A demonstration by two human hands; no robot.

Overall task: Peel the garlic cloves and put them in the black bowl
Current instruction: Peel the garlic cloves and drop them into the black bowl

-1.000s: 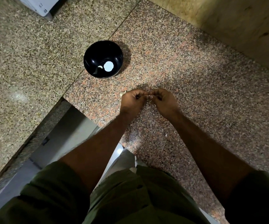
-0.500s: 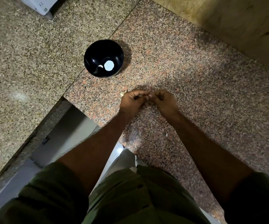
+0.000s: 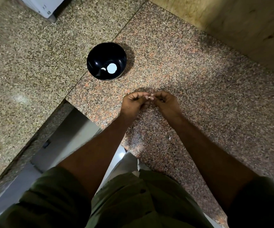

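I take the bowl (image 3: 106, 60) as my landmark: it sits on the speckled stone tabletop (image 3: 190, 76), black and glossy, with a round white patch and a small pale crescent on its floor. I cannot tell whether those are peeled cloves or glare.

Nearer me than the bowl and a little to its right, my two hands meet above the tabletop. The left hand (image 3: 135, 102) has its fingers curled in, and the right hand (image 3: 166, 102) is curled the same way. Both tips pinch a small pale clove (image 3: 151, 97) between them, so each grip is closed on it, hardly open at all. A tiny pale scrap (image 3: 126, 95) peeks out at the left hand's far edge, on the bowl side; garlic or skin, I cannot say.

I judge the peeling step is in hand, with skin not yet clearly off. The next move, I think, calls for working the skin loose with the fingertips, then carrying the bare clove up and left to drop it in the bowl.
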